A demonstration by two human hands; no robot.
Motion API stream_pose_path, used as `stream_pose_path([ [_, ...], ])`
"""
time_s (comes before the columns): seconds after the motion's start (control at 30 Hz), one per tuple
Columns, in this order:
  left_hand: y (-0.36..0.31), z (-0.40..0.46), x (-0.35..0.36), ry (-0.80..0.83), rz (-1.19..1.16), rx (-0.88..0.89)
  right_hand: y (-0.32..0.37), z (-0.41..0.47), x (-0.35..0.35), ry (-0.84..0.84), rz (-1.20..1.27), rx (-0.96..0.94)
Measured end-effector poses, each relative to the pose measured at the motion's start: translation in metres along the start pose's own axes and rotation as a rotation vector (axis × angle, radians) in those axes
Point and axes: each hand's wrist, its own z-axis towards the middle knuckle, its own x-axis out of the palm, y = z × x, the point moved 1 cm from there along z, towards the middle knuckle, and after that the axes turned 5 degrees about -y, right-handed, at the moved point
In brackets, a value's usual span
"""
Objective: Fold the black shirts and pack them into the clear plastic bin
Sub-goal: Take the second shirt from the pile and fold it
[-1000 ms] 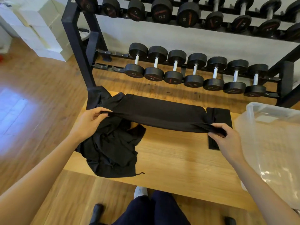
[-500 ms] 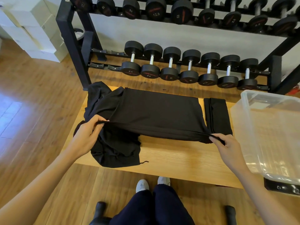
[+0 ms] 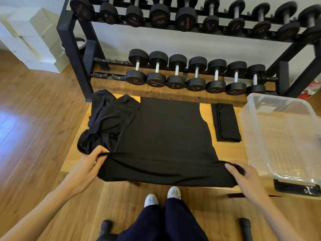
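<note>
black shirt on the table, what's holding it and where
Both hands hold the spread black shirt at its near edge: left hand pinches the left corner, right hand grips the right corner.

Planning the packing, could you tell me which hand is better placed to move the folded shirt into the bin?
Right hand: folded shirt and bin lie on its side.
</note>
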Motion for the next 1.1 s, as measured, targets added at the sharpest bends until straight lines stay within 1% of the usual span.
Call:
stream_pose_path([
  [0.17, 0.007, -0.012, 0.001, 0.067, -0.054, -0.042, -0.004, -0.013, 0.0, 0.035, -0.007, 0.03],
  [0.3, 0.005, -0.008, 0.001, 0.068, -0.065, -0.046, -0.004, -0.009, -0.001, 0.043, -0.013, 0.047],
  [0.43, -0.002, 0.012, -0.001, -0.042, -0.043, -0.018, 0.01, 0.009, -0.006, -0.038, 0.003, 0.044],
  [0.63, -0.021, 0.065, -0.003, -0.195, -0.13, -0.009, 0.028, 0.055, -0.01, -0.137, -0.004, -0.02],
  [0.83, -0.031, 0.12, 0.003, -0.302, -0.211, -0.06, 0.034, 0.116, -0.009, -0.137, -0.008, -0.08],
  [1.0, -0.032, 0.163, 0.011, -0.372, -0.204, -0.081, 0.035, 0.174, -0.003, -0.144, -0.047, -0.095],
  [1.1, -0.029, 0.19, 0.019, -0.426, -0.2, -0.125, 0.032, 0.21, 0.001, -0.153, -0.1, -0.108],
])
